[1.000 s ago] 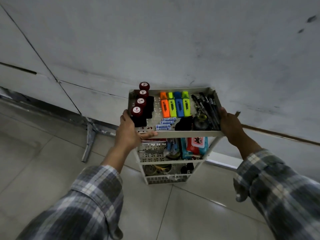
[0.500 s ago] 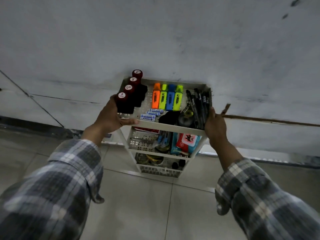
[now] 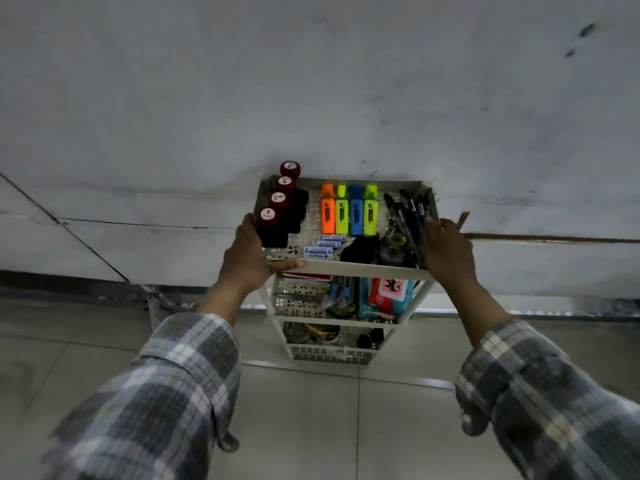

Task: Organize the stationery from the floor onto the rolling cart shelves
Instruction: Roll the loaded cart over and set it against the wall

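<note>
Swung out of its skew of a second before, the rolling cart (image 3: 363, 270) stood square against the wall (image 3: 311, 81). The left hand (image 3: 247, 261) gripped the top shelf's left corner, thumb along the front rim. Stamps (image 3: 277, 202), highlighters (image 3: 349, 213) and pens (image 3: 410, 213) lay sorted there. The right hand (image 3: 450, 252) curled over the right edge. Sorting looked finished; next would be a gentle release, sparing the upright stamps.

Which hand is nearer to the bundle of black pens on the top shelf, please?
Right. The right hand grips the top shelf beside the black pens; the left hand holds its opposite end.
</note>
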